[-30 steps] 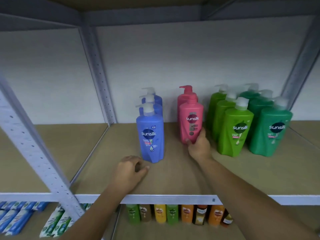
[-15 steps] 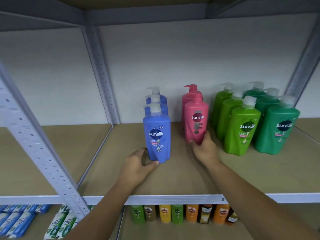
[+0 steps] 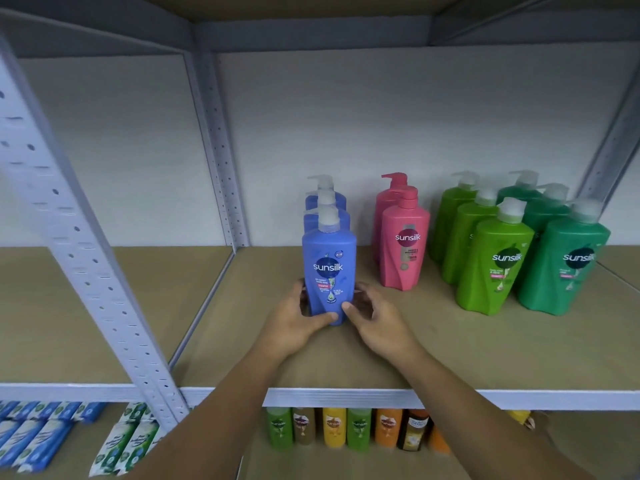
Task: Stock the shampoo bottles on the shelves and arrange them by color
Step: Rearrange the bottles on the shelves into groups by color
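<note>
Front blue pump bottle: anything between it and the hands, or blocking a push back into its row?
Nothing visible. Left hand and right hand grip the front blue pump bottle at its base; behind it stand only two more blue pump bottles.

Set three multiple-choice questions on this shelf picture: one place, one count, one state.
1. Where do the pink bottles stand? A) between the blue bottles and the light green bottles; B) outside both rows; C) on the floor.
2. How many pink bottles show? A) five; B) two; C) four.
3. What do the left hand and right hand do? A) hang idle; B) lift a pink bottle; C) grip the front blue bottle.
Key: A, blue on one side, green on the other; B, one stands behind the other; C, both curl round its base.
</note>
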The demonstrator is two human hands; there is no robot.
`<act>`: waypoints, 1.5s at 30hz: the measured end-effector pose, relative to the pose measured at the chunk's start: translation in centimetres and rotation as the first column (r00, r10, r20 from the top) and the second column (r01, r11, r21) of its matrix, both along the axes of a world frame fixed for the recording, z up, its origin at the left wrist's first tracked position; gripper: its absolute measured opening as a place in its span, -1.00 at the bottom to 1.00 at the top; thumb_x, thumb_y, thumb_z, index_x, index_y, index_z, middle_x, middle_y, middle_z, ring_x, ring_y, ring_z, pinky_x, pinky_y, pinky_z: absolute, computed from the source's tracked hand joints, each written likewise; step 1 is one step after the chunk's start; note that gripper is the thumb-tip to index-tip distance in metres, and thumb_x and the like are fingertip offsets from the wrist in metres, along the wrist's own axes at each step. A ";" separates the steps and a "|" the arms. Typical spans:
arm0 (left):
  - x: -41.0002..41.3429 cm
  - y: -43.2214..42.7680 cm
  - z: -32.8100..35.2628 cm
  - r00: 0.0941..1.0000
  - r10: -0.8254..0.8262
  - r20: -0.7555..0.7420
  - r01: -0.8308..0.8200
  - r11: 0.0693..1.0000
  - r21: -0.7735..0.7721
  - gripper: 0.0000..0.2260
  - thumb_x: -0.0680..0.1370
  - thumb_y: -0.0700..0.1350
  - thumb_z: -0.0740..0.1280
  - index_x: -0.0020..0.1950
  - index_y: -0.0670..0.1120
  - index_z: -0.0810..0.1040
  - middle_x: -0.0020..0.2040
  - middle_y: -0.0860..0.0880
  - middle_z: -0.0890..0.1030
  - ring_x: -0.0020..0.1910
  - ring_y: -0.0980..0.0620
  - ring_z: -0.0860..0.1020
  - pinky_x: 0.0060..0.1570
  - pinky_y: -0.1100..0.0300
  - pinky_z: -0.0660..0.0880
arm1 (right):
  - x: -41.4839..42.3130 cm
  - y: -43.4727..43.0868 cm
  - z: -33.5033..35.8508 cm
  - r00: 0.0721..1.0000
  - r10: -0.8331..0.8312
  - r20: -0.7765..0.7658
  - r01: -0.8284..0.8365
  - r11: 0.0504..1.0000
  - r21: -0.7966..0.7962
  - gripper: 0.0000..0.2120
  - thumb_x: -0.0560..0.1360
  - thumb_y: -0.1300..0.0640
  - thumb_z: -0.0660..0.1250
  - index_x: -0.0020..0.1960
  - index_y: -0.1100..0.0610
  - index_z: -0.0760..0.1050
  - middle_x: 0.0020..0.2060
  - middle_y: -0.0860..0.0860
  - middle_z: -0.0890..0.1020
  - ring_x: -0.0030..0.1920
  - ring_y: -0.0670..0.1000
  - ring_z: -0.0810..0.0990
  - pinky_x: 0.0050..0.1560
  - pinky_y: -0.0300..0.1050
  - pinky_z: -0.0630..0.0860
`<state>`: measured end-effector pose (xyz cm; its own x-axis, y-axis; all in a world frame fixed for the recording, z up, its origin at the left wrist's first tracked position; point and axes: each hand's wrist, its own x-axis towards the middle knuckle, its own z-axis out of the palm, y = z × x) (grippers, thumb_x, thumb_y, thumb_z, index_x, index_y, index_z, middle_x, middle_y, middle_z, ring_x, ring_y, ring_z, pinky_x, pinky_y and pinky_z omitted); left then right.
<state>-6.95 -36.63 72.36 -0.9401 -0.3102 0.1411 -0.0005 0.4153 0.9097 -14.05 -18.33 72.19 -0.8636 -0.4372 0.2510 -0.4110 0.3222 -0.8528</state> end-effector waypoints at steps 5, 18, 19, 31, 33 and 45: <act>-0.5 -0.1 -0.4 0.999 0.049 0.001 -0.049 0.999 -0.001 -0.38 0.28 0.08 0.63 0.27 0.18 0.45 0.13 0.23 0.65 0.13 0.27 0.59 0.21 0.10 0.54 | -0.3 -0.5 -0.4 0.999 -0.017 -0.032 0.018 1.000 0.022 -0.61 0.56 0.04 0.40 0.37 0.01 0.47 0.16 -0.15 0.67 0.16 -0.24 0.60 0.27 -0.10 0.53; -0.4 0.3 -0.5 0.994 0.107 -0.007 -0.107 0.991 -0.082 -0.40 0.34 0.11 0.60 0.31 0.18 0.42 0.15 0.30 0.61 0.10 0.45 0.52 -0.08 0.57 0.39 | 0.5 -0.5 -0.1 0.992 0.037 -0.123 -0.021 0.992 0.127 -0.59 0.62 0.08 0.30 0.45 -0.03 0.38 0.26 -0.23 0.58 0.24 -0.18 0.54 0.13 -0.52 0.36; -0.4 0.3 -0.6 0.994 0.105 -0.001 -0.105 0.990 -0.096 -0.40 0.35 0.12 0.59 0.31 0.19 0.42 0.15 0.30 0.61 0.10 0.44 0.52 -0.09 0.55 0.39 | 0.6 -0.4 -0.1 0.991 0.036 -0.132 -0.018 0.990 0.137 -0.59 0.62 0.08 0.29 0.45 -0.06 0.38 0.25 -0.26 0.58 0.25 -0.17 0.54 0.17 -0.45 0.39; -0.7 -0.2 -1.6 0.986 0.154 0.063 -0.124 0.934 -0.336 -0.44 0.45 0.18 0.44 0.41 0.17 0.34 0.22 0.15 0.62 0.26 -0.02 0.50 0.20 0.02 0.49 | 0.4 -0.2 -1.0 0.990 0.024 -0.139 0.012 0.967 0.254 -0.49 0.56 -0.12 0.18 0.50 -0.14 0.28 0.29 -0.20 0.56 0.30 -0.06 0.52 0.28 0.00 0.50; -0.7 -0.3 -1.7 0.985 0.157 0.066 -0.123 0.925 -0.359 -0.44 0.50 0.16 0.42 0.45 0.15 0.32 0.23 0.13 0.62 0.27 -0.04 0.47 0.18 0.06 0.47 | 0.5 -0.2 -0.8 0.991 0.032 -0.131 0.005 0.963 0.268 -0.49 0.57 -0.10 0.20 0.50 -0.14 0.27 0.30 -0.19 0.56 0.30 -0.06 0.52 0.28 0.00 0.50; 0.2 -0.5 -1.9 0.977 0.140 0.161 -0.039 0.860 -0.509 -0.43 0.56 0.27 0.23 0.51 0.07 0.27 0.24 0.05 0.57 0.31 -0.15 0.42 0.17 0.00 0.48 | 1.3 3.3 -0.5 0.961 0.127 -0.247 0.057 0.779 0.624 -0.43 0.65 -0.15 0.15 0.57 0.09 0.23 0.53 0.04 0.33 0.52 0.03 0.26 0.55 -0.02 0.10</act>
<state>-6.80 -37.14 70.45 -0.9359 -0.3290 0.1256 -0.2076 0.8036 0.5578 -12.76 -14.99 71.68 -0.7864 -0.6046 0.1266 -0.6083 0.7222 -0.3293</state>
